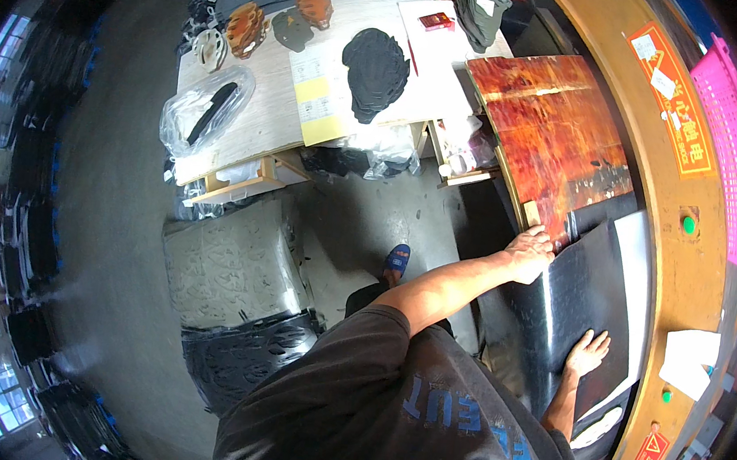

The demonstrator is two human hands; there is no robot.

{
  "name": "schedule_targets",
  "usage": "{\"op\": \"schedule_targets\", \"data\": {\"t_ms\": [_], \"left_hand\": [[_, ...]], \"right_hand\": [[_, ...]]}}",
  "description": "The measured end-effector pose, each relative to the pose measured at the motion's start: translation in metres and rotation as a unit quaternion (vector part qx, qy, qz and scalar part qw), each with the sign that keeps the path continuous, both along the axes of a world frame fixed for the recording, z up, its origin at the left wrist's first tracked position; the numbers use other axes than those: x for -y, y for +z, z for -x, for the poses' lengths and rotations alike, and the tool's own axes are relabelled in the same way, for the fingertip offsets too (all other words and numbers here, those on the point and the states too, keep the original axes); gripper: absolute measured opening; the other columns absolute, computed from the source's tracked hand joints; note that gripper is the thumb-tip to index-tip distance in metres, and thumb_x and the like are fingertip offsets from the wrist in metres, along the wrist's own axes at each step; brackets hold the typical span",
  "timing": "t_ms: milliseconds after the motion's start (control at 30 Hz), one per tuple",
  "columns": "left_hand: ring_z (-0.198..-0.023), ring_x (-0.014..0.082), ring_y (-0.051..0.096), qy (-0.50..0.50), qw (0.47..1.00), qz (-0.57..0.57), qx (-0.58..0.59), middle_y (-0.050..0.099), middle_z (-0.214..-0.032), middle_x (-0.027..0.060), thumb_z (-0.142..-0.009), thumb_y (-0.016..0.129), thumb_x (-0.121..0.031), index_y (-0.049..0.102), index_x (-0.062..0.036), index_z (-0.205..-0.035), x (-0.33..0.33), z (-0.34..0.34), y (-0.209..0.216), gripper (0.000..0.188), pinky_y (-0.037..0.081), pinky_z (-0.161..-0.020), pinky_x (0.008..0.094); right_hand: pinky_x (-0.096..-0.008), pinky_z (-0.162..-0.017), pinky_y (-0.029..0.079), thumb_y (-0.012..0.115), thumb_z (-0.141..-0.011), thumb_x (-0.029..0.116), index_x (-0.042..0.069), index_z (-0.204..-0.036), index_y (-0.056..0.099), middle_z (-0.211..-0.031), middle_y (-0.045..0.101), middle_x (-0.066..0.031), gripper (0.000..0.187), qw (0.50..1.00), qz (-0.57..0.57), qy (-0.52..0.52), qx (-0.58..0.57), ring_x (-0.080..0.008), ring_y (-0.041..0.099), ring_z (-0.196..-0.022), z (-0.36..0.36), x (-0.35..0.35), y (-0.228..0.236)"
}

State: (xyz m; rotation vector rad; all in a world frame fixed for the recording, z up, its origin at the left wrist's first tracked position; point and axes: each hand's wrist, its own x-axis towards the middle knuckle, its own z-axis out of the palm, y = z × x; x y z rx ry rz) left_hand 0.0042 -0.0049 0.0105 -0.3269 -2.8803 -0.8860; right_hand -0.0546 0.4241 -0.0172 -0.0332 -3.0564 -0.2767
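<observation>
A glossy black sheet, perhaps rubber or leather, lies over the machine bed at my right and bends down along its near side. My left hand is closed at the sheet's far corner, fingers bent over its edge beside a reddish-orange marbled board. Exactly how the fingertips grip is hard to see. My right hand lies on the sheet with fingers stretched out, holding nothing. A white sheet shows along the black sheet's far right side. A small pale wooden block sits at the board's edge near my left hand.
An orange-brown machine beam with green buttons runs along the right, a pink basket behind it. Ahead, a pale table holds stacked dark cut pieces and a plastic bag. Dark textured sheets are piled at left.
</observation>
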Motion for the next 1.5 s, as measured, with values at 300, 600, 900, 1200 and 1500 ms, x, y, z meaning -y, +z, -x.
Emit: {"op": "schedule_targets", "data": {"t_ms": [300,600,900,1200,1500], "left_hand": [[-0.110,0.0311,0.067,0.002,0.987,0.001,-0.160,0.072,-0.101,0.0095,-0.081,0.074,-0.024,0.075,-0.0135,-0.094,0.006,0.000,0.010,0.017,0.047,-0.109,0.0507],[-0.121,0.0350,0.066,0.061,0.994,0.090,-0.027,0.075,-0.120,0.0180,-0.093,0.077,-0.054,0.067,-0.0035,-0.141,-0.016,0.017,0.018,0.070,0.038,-0.118,0.0531],[-0.104,0.0304,0.071,0.098,0.989,0.067,0.088,0.080,-0.096,0.0074,-0.083,0.088,-0.051,0.078,-0.0146,-0.111,-0.018,0.047,0.024,0.047,0.044,-0.099,0.0490],[-0.096,0.0287,0.070,0.099,0.981,0.041,0.163,0.077,-0.092,0.0075,-0.089,0.087,-0.039,0.071,-0.0092,-0.110,-0.023,0.057,0.030,0.040,0.047,-0.094,0.0452],[-0.080,0.0085,0.051,-0.059,0.904,-0.304,0.296,0.057,-0.084,-0.0012,-0.104,0.072,-0.019,0.065,-0.0012,-0.106,0.025,-0.039,0.053,0.019,0.048,-0.073,0.0308]], "right_hand": [[-0.0536,-0.118,0.045,0.062,-0.102,0.045,0.001,-0.144,0.063,-0.150,0.062,-0.0229,0.061,0.987,0.046,0.080,-0.128,-0.0424,0.054,-0.142,-0.012,0.037,0.040],[-0.0615,-0.130,0.022,0.050,-0.107,0.060,0.012,-0.167,0.043,-0.174,0.036,-0.0191,0.077,0.996,0.073,-0.039,-0.038,-0.0420,0.027,-0.163,-0.018,0.047,0.029],[-0.0539,-0.127,0.036,0.081,-0.087,0.058,0.011,-0.162,0.051,-0.168,0.042,-0.0243,0.093,0.980,0.167,0.066,0.083,-0.0459,0.042,-0.153,0.043,-0.048,0.092],[-0.0536,-0.118,0.045,0.093,-0.080,0.047,0.010,-0.150,0.061,-0.151,0.061,-0.0192,0.085,0.966,0.088,-0.039,0.241,-0.0424,0.054,-0.143,0.087,-0.074,0.132],[-0.0486,-0.086,0.057,0.082,-0.094,0.042,-0.003,-0.107,0.079,-0.099,0.078,-0.0256,0.047,0.921,0.238,-0.015,0.308,-0.0392,0.076,-0.096,-0.076,-0.068,0.223]]}}
